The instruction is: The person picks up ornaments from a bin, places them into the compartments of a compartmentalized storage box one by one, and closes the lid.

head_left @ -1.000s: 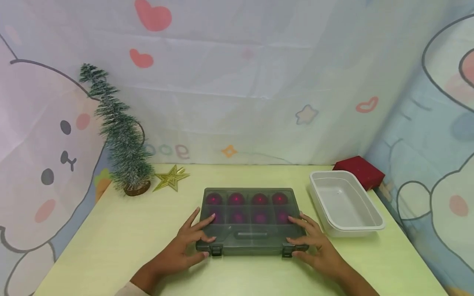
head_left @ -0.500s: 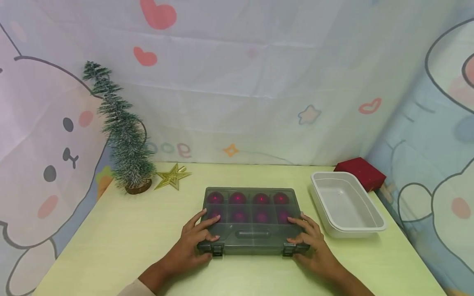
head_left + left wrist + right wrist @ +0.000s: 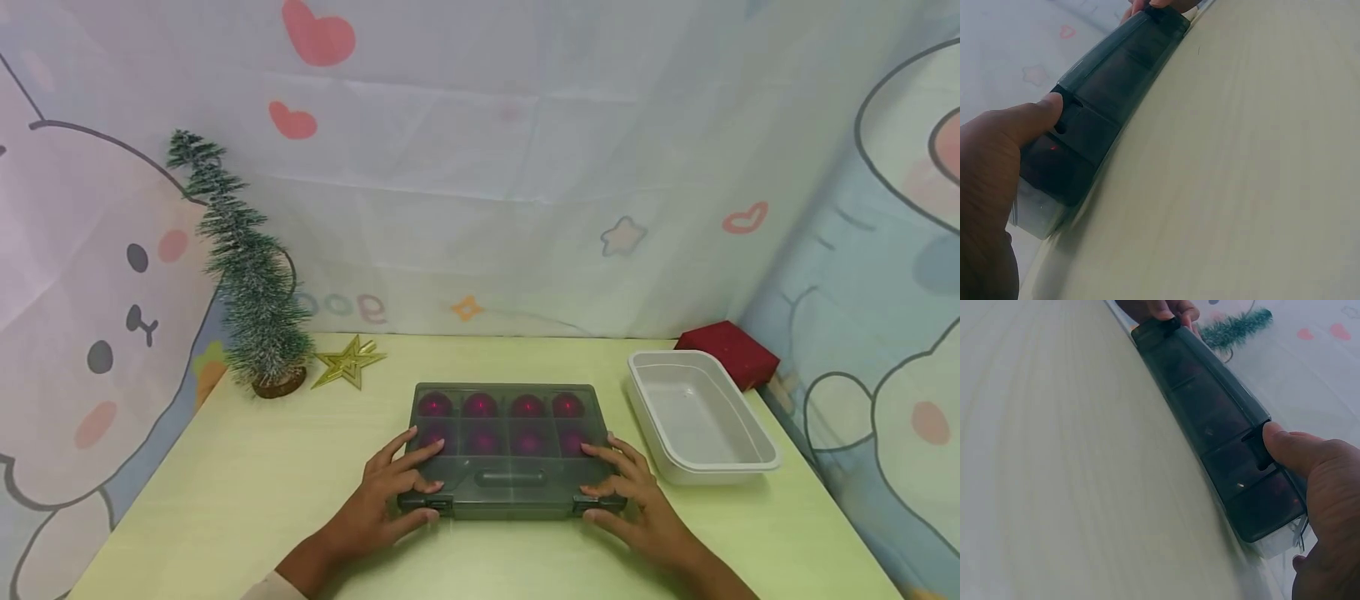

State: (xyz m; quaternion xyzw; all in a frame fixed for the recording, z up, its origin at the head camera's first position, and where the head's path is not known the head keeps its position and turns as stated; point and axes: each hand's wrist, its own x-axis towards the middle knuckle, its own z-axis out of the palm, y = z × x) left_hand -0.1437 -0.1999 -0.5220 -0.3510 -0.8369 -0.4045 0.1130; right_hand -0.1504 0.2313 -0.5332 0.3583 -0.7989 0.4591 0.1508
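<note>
A smoky grey see-through plastic storage case [image 3: 511, 475] lies flat on the table, its lid down. Several round, shiny magenta-red balls [image 3: 481, 406] show through the lid, one per compartment. My left hand [image 3: 375, 504] grips the case's front left corner, fingers spread over the lid and thumb at the front latch. At the front right corner my right hand [image 3: 645, 508] does likewise. The left wrist view has the left thumb [image 3: 1041, 119] pressed on a latch; in the right wrist view the right thumb [image 3: 1285, 447] presses the other latch.
A small frosted artificial tree [image 3: 255, 292] stands at the back left, beside a gold star [image 3: 349, 362]. To the right of the case is a white plastic tub [image 3: 660, 425]. Behind the tub sits a dark red box [image 3: 731, 354]. A printed cloth [image 3: 480, 167] hangs behind the table.
Both thumbs have moved inward onto the front latches. The latches stuck out downward before and now lie flatter against the front edge. The case stays in place.
</note>
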